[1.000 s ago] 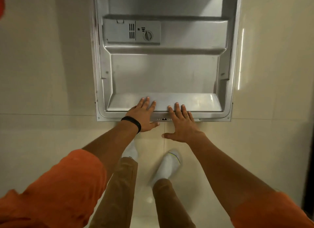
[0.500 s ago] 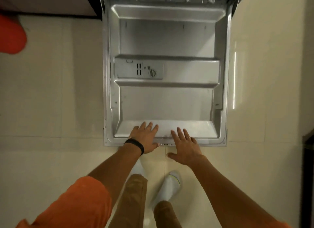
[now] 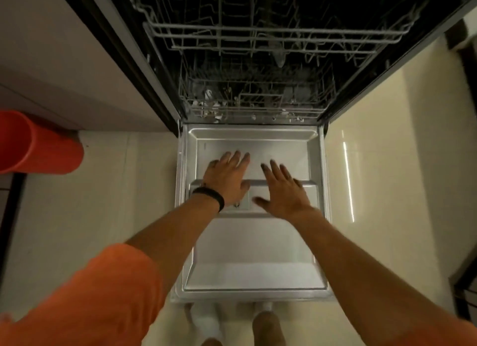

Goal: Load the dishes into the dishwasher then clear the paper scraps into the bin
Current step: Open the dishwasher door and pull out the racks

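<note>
Cream tile floor [image 3: 116,190]; dishwasher door [image 3: 253,242] down flat; orange bin [image 3: 38,144] left.

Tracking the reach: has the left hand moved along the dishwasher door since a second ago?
Yes. The left hand went from the dishwasher door's free edge to over its detergent dispenser, toward the lower rack.

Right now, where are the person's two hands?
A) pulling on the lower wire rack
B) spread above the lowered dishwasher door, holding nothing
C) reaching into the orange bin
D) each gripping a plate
B: the left hand and right hand are both over the inner panel of the open dishwasher door, with straight fingers and nothing in them, short of the lower rack.
</note>
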